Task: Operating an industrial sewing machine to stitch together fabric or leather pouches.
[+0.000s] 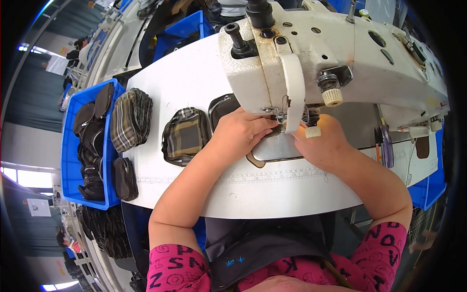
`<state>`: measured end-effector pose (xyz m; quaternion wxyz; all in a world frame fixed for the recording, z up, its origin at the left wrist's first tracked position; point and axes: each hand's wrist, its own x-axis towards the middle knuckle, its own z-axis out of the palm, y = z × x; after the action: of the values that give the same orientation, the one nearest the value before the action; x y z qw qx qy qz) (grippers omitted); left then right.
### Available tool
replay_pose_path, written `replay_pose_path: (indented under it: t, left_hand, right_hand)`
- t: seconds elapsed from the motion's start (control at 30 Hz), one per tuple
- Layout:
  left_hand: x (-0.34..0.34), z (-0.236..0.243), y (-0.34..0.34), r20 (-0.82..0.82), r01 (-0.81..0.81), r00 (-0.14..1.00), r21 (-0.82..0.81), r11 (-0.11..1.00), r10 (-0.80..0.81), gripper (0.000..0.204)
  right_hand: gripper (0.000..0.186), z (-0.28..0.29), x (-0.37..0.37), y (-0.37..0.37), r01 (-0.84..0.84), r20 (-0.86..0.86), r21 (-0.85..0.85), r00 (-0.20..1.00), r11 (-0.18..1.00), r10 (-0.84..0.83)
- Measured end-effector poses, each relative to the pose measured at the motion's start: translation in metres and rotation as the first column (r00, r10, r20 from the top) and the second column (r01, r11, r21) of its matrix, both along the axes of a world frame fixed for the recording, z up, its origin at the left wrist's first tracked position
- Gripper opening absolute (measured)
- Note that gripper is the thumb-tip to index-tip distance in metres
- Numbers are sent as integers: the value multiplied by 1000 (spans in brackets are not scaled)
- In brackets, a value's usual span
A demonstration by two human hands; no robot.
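Note:
At the white sewing machine (258, 78), my left hand (241, 131) has its fingers pressed together on a small dark fabric piece (271, 130) beside the presser foot. My right hand (321, 141) is on the other side of the needle, its fingers largely hidden behind the machine's parts. A black zippered pouch (219, 104) lies behind my left hand. Left of it sit a plaid fabric piece (186, 134) and a stack of plaid pieces (130, 119).
A blue bin (68, 160) of black pouches stands left, beside another pouch (125, 177). Screwdrivers (386, 146) lie at right near a second blue bin (423, 192). Another blue bin (170, 39) is behind the white table (262, 199). People work in the background.

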<state>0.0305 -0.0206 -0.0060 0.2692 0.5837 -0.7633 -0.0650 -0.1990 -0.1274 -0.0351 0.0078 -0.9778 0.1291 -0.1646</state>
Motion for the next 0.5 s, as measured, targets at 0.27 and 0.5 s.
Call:
replay_pose_path:
  t: [0.27,0.5]
  left_hand:
    - [11,-9,-3,-130,-40,990,85,996,51,17]
    - [6,-7,-2,-94,-60,993,83,995,68,15]
  right_hand:
    - [38,6,0,10,-59,69,152,996,987,49]
    - [44,6,2,15,-113,151,95,984,989,98]
